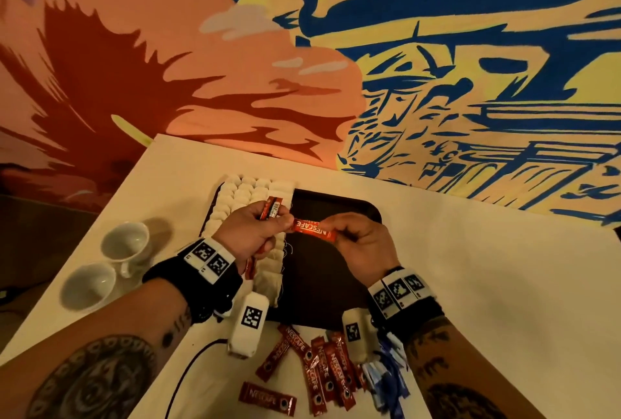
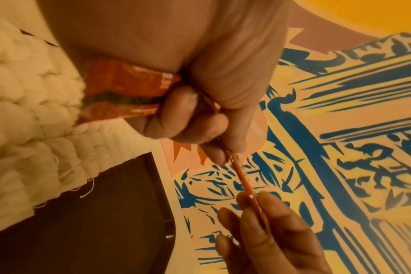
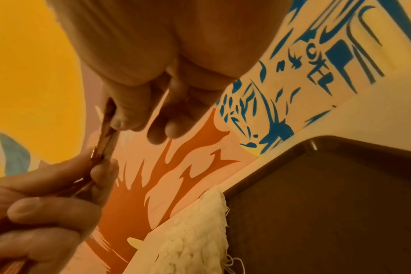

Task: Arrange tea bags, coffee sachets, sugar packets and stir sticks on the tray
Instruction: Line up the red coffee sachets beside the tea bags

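Dark tray point(image 1: 336, 203), white tea bags point(image 1: 242, 196) inside

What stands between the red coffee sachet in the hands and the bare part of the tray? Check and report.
Nothing visible. The red Nescafe coffee sachet, pinched between the left hand and the right hand, hangs over the bare right part of the dark brown plastic tray. The white tea bags fill only its left side.

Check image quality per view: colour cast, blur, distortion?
Head view: warm dim light, wide-angle bend at the table edges, Nescafe sachet lettering legible. Left wrist view: strong orange cast, left hand close and soft, tea bags blurred. Right wrist view: same cast, right hand smeared, tray dark with little detail.
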`<state>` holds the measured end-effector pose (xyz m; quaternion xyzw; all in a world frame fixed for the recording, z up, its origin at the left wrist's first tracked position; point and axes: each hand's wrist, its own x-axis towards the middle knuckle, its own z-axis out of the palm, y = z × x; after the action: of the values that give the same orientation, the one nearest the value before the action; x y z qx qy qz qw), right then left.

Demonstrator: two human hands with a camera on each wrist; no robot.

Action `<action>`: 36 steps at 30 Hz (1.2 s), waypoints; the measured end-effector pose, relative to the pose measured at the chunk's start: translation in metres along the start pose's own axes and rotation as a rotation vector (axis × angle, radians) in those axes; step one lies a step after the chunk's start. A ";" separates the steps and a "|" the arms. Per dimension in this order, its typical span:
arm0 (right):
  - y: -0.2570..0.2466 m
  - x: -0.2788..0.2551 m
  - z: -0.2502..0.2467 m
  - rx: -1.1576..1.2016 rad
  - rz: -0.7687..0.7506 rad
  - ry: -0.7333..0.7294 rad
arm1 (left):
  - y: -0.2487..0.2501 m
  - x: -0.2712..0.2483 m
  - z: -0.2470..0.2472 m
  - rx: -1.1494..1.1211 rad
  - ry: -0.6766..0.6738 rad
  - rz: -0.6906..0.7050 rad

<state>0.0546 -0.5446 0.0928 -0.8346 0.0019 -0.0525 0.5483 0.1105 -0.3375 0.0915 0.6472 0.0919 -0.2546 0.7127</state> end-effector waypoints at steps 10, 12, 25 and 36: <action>0.017 0.008 0.045 0.493 0.488 0.171 | -0.023 0.024 0.002 0.137 0.229 0.093; 0.018 0.010 0.055 0.467 0.511 0.239 | -0.025 0.026 0.001 0.183 0.208 0.076; 0.094 0.084 0.050 0.481 1.050 0.420 | -0.040 0.059 -0.036 0.111 0.318 -0.088; 0.104 0.134 0.062 0.165 1.117 0.257 | -0.047 0.066 -0.040 0.090 0.293 -0.072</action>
<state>0.1991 -0.5379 -0.0152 -0.6487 0.5044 0.1439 0.5514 0.1520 -0.3162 0.0141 0.7050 0.2066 -0.1866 0.6523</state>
